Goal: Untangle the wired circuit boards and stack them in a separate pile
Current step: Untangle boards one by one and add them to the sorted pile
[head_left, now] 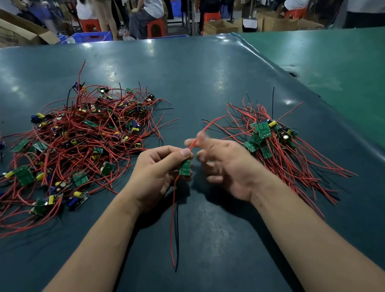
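**Ana:** Between the two heaps, right at centre table, the left hand (158,173) pinches a small green circuit board (185,168) at thumb and forefinger, its red and black leads (175,230) dangling toward the camera.

**Ben:** And the right hand (223,163)?

**Ana:** Blurred, fingers loosely curled, a red wire (205,128) running up past its fingertips. It looks pinched there, but I can't tell for certain through the blur.

**Ben:** How far along, would you say?

**Ana:** Early going, by my reckoning. The tangled pile (71,150) on the left is far the larger, boards and red wire knotted every which way. The sorted stack (267,136) on the right holds only a handful of boards, wires fanned out roughly one way.

**Ben:** So most of the work is left.

**Ana:** Most of it, yes. This board seems free of the tangle and I'd judge it bound for that right stack.

**Ben:** Room to move?

**Ana:** Plenty. Bare dark mat (189,77) lies between the heaps and beyond them. One caution: the sorted stack sits near the mat's right edge (308,95), where it curls up against a lighter green surface (358,68), so wires could trail over there.
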`<state>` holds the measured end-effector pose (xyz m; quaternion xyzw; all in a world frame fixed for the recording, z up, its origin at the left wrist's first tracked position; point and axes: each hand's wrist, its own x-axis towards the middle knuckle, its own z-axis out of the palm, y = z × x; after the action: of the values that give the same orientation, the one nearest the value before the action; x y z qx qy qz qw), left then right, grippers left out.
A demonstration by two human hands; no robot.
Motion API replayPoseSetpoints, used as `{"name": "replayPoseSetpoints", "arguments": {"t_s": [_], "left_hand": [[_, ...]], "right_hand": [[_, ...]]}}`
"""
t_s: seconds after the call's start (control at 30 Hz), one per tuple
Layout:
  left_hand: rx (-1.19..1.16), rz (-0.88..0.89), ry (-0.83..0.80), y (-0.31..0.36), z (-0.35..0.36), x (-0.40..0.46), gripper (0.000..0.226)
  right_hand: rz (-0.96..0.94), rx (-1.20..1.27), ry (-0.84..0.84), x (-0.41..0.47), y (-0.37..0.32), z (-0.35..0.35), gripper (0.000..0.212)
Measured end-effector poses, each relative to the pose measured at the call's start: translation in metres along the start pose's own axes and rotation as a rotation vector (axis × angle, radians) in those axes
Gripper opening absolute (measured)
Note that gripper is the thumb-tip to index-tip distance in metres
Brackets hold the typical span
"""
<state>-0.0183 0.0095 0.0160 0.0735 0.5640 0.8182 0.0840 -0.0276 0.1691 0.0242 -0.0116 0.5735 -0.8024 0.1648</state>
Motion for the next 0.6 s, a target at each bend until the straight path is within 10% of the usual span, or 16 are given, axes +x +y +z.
{"name": "replayPoseSetpoints", "arguments": {"t_s": [0.1,0.6], "left_hand": [[0.062,-0.007,-0.023,0.000,0.001,-0.002,0.010],[-0.003,-0.026,0.011,0.008,0.000,-0.005,0.014]], "right_hand": [[-0.046,-0.092,-0.013,-0.002,0.006,0.006,0.020],[-0.379,0.377,0.538,0.006,-0.017,-0.012,0.016]]}}
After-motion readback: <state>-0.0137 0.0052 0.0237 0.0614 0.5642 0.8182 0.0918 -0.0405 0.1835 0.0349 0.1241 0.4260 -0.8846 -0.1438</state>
